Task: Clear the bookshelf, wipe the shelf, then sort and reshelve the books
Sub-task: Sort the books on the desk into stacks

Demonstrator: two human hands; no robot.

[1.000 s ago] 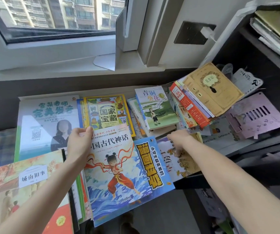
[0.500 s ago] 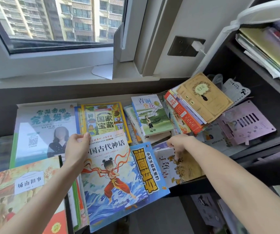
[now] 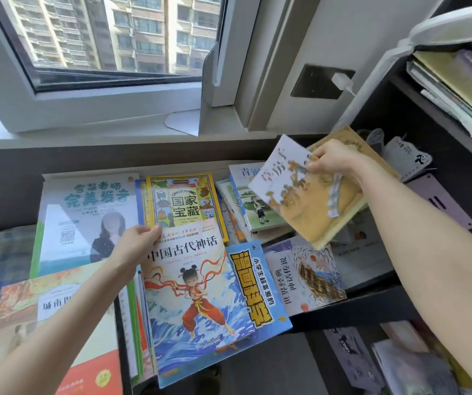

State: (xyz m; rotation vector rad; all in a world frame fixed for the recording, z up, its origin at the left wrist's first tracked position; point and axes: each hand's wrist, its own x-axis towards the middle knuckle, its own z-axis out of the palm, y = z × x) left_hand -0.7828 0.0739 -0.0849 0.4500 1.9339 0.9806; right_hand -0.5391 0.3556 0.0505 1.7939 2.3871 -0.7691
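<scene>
Yellow paperback in curled right grip; glossy myth book in pinching left grip.

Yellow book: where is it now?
Head view, right of centre: the yellow book is held tilted in the right hand, overlapping the green-cover book on its left and above the pale book with a long-haired figure.

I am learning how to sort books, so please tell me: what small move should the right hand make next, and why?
Probably set the yellow book down beside similar ones. The right hand grips it in the air over the spread books, and the left hand holds the blue wave book by its corner.
</scene>
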